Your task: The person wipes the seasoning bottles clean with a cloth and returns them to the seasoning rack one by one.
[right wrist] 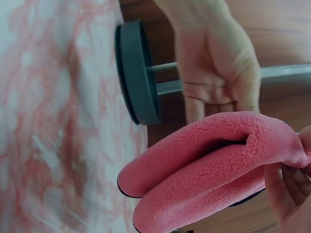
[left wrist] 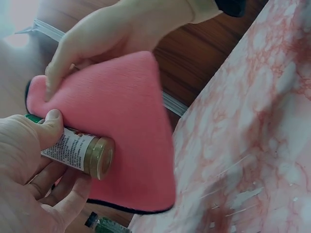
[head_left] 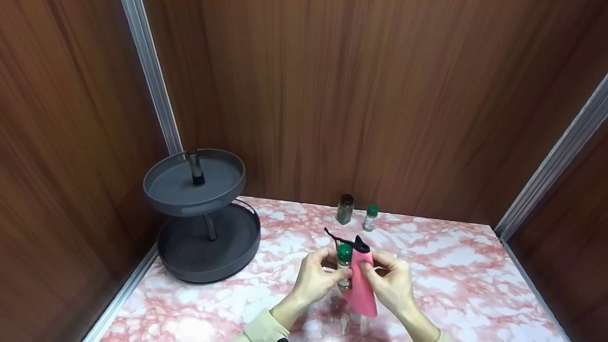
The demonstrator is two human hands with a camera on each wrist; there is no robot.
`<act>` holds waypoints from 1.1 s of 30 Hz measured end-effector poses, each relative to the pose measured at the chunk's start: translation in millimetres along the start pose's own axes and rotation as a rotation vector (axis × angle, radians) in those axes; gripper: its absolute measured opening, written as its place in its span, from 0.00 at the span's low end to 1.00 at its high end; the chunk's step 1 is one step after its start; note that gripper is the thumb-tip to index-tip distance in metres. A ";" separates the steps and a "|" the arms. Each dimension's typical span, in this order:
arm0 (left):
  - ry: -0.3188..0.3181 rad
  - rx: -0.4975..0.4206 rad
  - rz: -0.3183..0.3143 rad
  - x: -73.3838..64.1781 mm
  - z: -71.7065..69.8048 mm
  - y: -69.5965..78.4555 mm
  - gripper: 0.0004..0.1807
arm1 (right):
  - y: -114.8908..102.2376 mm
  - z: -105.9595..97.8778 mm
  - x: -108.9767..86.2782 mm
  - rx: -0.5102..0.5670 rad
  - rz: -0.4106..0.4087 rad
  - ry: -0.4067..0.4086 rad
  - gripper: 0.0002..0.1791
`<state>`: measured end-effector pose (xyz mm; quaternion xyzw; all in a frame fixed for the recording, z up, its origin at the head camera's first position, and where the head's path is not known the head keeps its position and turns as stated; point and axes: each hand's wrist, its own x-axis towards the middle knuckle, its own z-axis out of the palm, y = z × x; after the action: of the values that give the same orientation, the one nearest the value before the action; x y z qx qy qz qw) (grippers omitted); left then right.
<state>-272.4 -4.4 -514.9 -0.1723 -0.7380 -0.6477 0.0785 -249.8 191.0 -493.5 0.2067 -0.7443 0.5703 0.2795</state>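
In the head view my left hand (head_left: 313, 278) grips a small glass spice jar (head_left: 344, 254) with a green cap, held over the table. The left wrist view shows the jar tilted, its printed white label (left wrist: 75, 149) and bare base facing outward, with the thumb across its side. My right hand (head_left: 394, 282) pinches a pink cloth (head_left: 362, 297) with black edging, which hangs right beside the jar. Fuzzy and folded over on itself, the cloth fills much of the right wrist view (right wrist: 204, 165). A black strip of its edging pokes up near the cap.
A dark grey two-tier round tray (head_left: 209, 277) stands at the left. Toward the back wall stand a dark-capped spice jar (head_left: 345, 211) and a green-capped spice jar (head_left: 370, 219). Wood-grain panels enclose the pink-and-white marbled table (head_left: 456, 280).
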 end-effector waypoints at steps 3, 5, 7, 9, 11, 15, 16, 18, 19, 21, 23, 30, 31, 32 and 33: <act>-0.004 -0.008 -0.002 -0.4 0.8 -0.4 0.14 | -1.4 -1.3 3.5 0.010 -0.017 0.000 0.10; -0.001 -0.013 -0.002 -0.9 0.9 0.1 0.15 | -1.8 -2.2 4.4 0.011 -0.017 -0.012 0.10; 0.003 -0.019 -0.001 -0.9 0.7 1.2 0.15 | -1.6 -3.2 4.5 0.013 -0.014 -0.025 0.10; 0.005 -0.022 0.003 -0.5 0.4 2.9 0.15 | -1.4 -3.9 3.8 0.008 -0.008 -0.035 0.10; 0.007 -0.035 0.001 0.1 -0.1 4.5 0.15 | -0.5 -4.2 2.3 -0.006 0.004 -0.045 0.10; 0.019 -0.043 0.010 0.7 -1.9 7.3 0.15 | 1.8 -4.9 -2.8 -0.040 0.060 -0.072 0.10; 0.025 -0.042 0.017 0.6 -2.5 7.8 0.15 | 2.6 -5.1 -4.5 -0.049 0.080 -0.082 0.10; 0.037 -0.025 0.025 1.1 -3.4 8.2 0.16 | 3.9 -5.3 -8.1 -0.065 0.120 -0.097 0.11; 0.043 -0.017 0.028 1.3 -3.9 8.1 0.16 | 4.6 -5.2 -10.0 -0.074 0.137 -0.103 0.11; 0.054 -0.011 0.033 1.3 -4.6 7.7 0.16 | 5.9 -4.7 -13.2 -0.094 0.160 -0.118 0.11; 0.064 -0.013 0.035 0.8 -4.9 6.9 0.17 | 7.0 -3.9 -15.6 -0.106 0.171 -0.125 0.12; 0.073 -0.007 0.041 -0.1 -3.4 4.2 0.17 | 6.7 -0.1 -15.9 -0.105 0.165 -0.092 0.12; 0.072 -0.005 0.041 -0.3 -3.4 3.9 0.17 | 6.0 0.4 -14.9 -0.100 0.161 -0.085 0.12; 0.071 -0.005 0.041 -0.5 -3.4 3.6 0.16 | 5.1 0.9 -13.6 -0.096 0.156 -0.079 0.12; 0.070 -0.005 0.040 -0.7 -3.6 3.3 0.16 | 4.0 1.2 -11.8 -0.092 0.146 -0.074 0.11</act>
<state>-270.9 -7.7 -511.6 -0.1648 -0.7294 -0.6535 0.1168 -243.6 190.8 -504.4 0.1597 -0.7925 0.5465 0.2186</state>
